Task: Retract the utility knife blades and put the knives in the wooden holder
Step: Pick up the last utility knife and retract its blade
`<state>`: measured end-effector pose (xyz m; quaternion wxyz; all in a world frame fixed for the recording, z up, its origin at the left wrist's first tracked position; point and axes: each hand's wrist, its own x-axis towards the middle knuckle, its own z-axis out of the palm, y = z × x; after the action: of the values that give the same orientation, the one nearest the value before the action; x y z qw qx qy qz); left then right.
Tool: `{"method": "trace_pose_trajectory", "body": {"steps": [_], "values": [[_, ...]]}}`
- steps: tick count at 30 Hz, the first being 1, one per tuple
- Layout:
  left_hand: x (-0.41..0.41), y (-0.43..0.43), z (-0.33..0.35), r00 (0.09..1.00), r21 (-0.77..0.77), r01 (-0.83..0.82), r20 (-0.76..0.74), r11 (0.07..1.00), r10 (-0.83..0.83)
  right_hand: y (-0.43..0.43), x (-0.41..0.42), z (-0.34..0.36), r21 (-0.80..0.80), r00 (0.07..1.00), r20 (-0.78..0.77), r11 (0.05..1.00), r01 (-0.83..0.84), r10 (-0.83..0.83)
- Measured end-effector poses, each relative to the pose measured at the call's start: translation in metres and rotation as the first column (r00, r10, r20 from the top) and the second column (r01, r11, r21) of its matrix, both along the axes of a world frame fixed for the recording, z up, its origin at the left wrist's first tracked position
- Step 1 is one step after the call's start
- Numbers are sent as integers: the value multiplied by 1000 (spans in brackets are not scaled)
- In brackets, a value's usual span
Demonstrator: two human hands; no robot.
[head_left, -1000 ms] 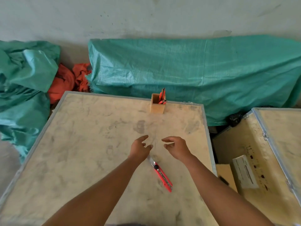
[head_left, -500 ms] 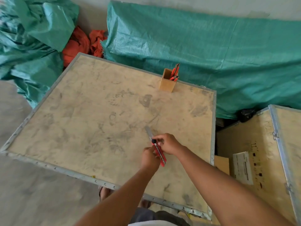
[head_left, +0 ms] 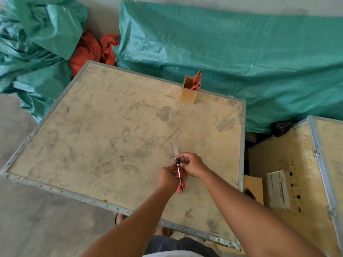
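Gripping the red utility knife with both hands over the crate top, blade sticking out toward the far edge. The left hand is wrapping the handle's lower half, the right hand is pinching near the dark slider knob. The wooden holder is standing well apart at the far edge, already carrying other red knives.

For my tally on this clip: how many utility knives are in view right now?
3, as far as I can tell: one utility knife held in both hands, blade extended; two knives stand in the wooden holder. More may be hidden inside it.
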<state>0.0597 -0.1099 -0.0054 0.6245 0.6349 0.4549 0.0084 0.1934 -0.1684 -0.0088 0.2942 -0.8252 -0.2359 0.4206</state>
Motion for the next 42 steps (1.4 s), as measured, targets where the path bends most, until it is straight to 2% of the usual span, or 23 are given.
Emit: {"method": "trace_pose_trajectory", "body": {"steps": [5,11,13,18,21,23,30,37,42], "values": [[-3,12,14,998,-141,33,52,989,-26,-1,1,15,104,969,-137,970,222,-207],[-15,57,54,963,-156,201,214,967,-166,8,7,68,317,938,-225,891,326,-264],[-19,72,69,948,-105,235,242,966,-204,16,5,87,374,947,-200,874,311,-251],[-32,103,102,920,41,251,299,967,-252,44,-9,124,472,979,-16,862,187,-204],[-40,119,115,899,18,244,370,970,-233,54,-17,137,473,979,51,869,148,-195],[-43,129,124,883,3,241,415,970,-220,58,-24,144,452,987,90,889,78,-133],[-49,155,143,850,-16,255,480,967,-216,62,-44,161,435,986,165,898,-60,-14],[-53,159,155,825,-38,291,516,956,-230,56,-57,169,471,968,249,876,-106,-16],[-51,165,177,798,13,313,539,950,-271,64,-59,184,501,948,297,864,-48,-119]]}}
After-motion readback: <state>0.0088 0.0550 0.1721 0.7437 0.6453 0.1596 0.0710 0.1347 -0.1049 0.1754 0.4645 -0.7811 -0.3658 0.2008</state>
